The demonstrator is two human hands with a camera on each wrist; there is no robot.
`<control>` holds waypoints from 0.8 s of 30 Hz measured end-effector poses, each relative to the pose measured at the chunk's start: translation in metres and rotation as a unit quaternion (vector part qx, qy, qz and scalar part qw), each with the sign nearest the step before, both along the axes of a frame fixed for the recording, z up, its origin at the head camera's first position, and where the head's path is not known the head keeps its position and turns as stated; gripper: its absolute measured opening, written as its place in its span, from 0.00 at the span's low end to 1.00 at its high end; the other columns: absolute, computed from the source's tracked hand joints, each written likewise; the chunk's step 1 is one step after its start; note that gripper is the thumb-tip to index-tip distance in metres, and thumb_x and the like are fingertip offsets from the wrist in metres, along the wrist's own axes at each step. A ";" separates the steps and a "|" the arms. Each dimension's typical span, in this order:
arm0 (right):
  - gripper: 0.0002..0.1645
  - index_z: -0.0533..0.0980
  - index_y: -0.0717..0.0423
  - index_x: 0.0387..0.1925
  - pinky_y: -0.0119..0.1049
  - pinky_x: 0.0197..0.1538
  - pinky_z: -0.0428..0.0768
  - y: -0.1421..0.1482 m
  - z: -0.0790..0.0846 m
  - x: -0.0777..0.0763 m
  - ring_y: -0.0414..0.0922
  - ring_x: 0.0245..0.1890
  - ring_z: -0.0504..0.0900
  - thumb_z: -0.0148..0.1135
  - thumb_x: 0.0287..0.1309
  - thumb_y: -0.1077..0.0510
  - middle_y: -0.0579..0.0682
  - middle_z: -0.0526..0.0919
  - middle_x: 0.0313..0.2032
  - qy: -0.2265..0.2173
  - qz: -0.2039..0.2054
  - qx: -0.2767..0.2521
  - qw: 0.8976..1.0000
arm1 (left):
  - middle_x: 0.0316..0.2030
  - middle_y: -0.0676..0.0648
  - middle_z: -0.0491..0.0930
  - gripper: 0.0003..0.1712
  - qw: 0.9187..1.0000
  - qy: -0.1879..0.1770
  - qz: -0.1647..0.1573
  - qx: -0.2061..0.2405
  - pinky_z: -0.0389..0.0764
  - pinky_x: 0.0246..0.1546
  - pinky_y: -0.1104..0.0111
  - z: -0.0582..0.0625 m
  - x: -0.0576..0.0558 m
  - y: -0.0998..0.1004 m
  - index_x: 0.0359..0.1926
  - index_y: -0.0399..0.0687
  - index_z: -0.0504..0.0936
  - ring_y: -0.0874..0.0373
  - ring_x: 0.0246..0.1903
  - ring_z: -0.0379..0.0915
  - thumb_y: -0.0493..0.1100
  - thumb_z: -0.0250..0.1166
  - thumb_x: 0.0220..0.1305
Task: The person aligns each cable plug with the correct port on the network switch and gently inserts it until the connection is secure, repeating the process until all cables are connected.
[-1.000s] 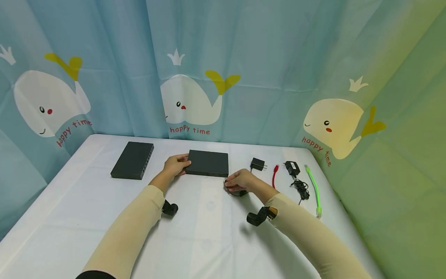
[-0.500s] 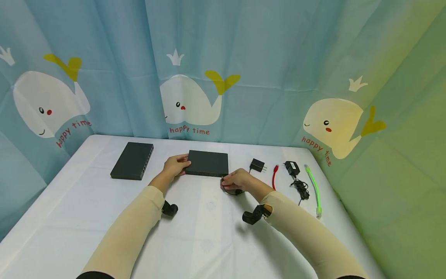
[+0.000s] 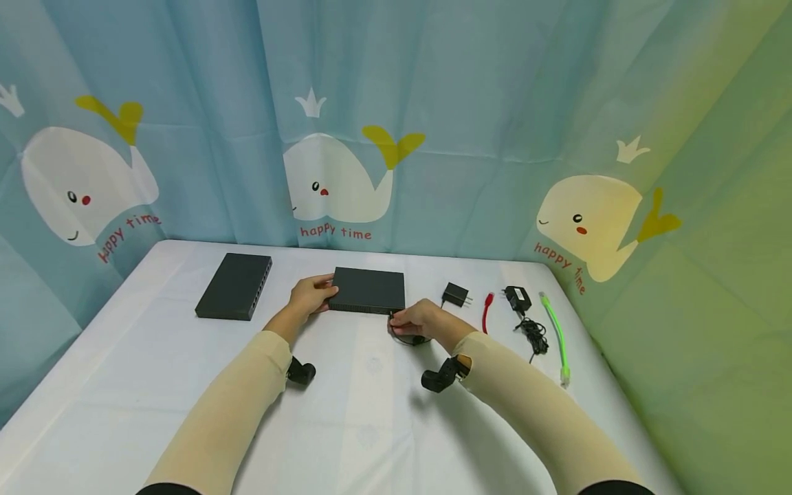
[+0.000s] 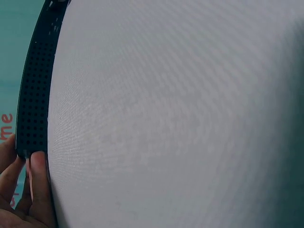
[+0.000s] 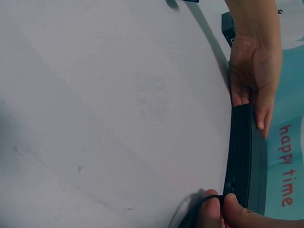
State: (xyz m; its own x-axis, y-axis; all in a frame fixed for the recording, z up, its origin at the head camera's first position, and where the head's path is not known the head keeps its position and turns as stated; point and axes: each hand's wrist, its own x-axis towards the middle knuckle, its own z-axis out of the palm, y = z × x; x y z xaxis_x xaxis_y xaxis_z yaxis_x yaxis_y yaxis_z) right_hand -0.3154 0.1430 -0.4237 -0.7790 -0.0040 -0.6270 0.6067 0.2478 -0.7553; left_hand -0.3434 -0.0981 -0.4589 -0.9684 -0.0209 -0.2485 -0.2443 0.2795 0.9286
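Observation:
A flat black network switch (image 3: 368, 287) lies at the table's middle, its vented side facing me. My left hand (image 3: 308, 294) grips its left end between thumb and fingers, as the left wrist view also shows. My right hand (image 3: 419, 320) pinches the end of a thin black power cord (image 5: 190, 213) right at the switch's near right corner. The fingers hide the plug tip, and I cannot tell whether it sits in the switch. Behind this hand, a black power adapter (image 3: 456, 295) lies with a cord running down from it.
Another black network switch (image 3: 234, 286), with ports along its right side, lies at the left. To the right are a red network cable (image 3: 487, 313), a second power adapter (image 3: 518, 298) with a bundled cord (image 3: 535, 335), and a green network cable (image 3: 558, 337). A printed curtain (image 3: 470, 124) hangs behind the table.
My right hand has moved a little left with the cord end, closer along the switch's near side. The adapter behind it has shifted slightly left. My left hand keeps its grip.

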 end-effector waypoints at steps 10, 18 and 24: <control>0.11 0.80 0.70 0.43 0.26 0.27 0.83 -0.001 -0.002 0.001 0.41 0.20 0.84 0.64 0.58 0.73 0.52 0.84 0.21 0.003 -0.025 -0.006 1.000 | 0.62 0.45 0.74 0.28 1.000 0.001 0.000 0.005 0.82 0.32 0.76 0.000 0.000 0.001 0.69 0.55 0.72 0.56 0.49 0.74 0.43 0.63 0.70; 0.16 0.79 0.72 0.49 0.26 0.26 0.83 -0.004 -0.002 0.001 0.41 0.20 0.84 0.66 0.57 0.73 0.53 0.84 0.22 0.003 -0.038 -0.005 0.999 | 0.62 0.46 0.74 0.28 1.000 0.001 0.001 -0.001 0.82 0.31 0.77 -0.001 0.000 0.001 0.69 0.56 0.72 0.57 0.48 0.74 0.43 0.63 0.70; 0.11 0.82 0.74 0.43 0.26 0.26 0.83 -0.004 -0.001 0.002 0.41 0.19 0.84 0.66 0.56 0.73 0.54 0.84 0.20 0.010 -0.045 -0.005 0.999 | 0.62 0.45 0.74 0.28 1.000 0.003 0.004 -0.004 0.82 0.30 0.78 -0.001 0.000 0.001 0.69 0.56 0.72 0.57 0.47 0.75 0.43 0.63 0.69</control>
State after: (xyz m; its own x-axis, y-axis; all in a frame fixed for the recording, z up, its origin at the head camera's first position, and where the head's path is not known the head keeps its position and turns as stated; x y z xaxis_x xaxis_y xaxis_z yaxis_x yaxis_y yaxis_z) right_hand -0.3131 0.1388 -0.4247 -0.7885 0.0605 -0.6121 0.6114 0.1858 -0.7692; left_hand -0.3433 -0.0969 -0.4600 -0.9698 -0.0297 -0.2423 -0.2405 0.2849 0.9279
